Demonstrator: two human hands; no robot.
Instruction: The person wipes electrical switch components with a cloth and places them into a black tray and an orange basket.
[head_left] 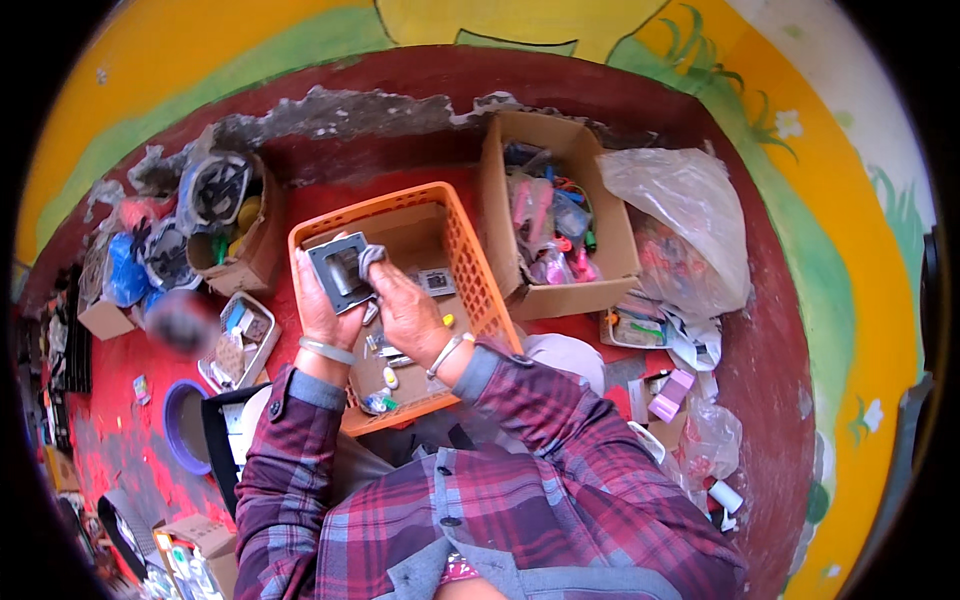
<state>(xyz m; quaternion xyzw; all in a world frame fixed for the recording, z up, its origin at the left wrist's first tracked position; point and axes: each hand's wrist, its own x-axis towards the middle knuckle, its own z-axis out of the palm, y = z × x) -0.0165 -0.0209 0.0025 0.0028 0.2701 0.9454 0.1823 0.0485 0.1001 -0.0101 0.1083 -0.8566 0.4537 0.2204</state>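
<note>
My left hand [322,318] grips a dark, flat rectangular case [325,268] with a shiny silver-grey middle, tilted up above an orange plastic basket [468,235]. A bunched grey cloth [371,257] is pinched in the fingers of my right hand [408,315], against the case's right edge. Under my hands, a cardboard sheet [425,222] lines the basket. Small loose things lie on it: a yellow piece [448,320], a white-and-yellow oval item [390,377] and a small printed grey square [436,281].
Right of the basket stands an open cardboard box [565,298] of colourful small items, beside a bulging clear plastic bag [690,220]. To the left are another stuffed box [255,250], a white tray [262,345] and a purple basin [185,428]. A painted wall [560,75] curves behind.
</note>
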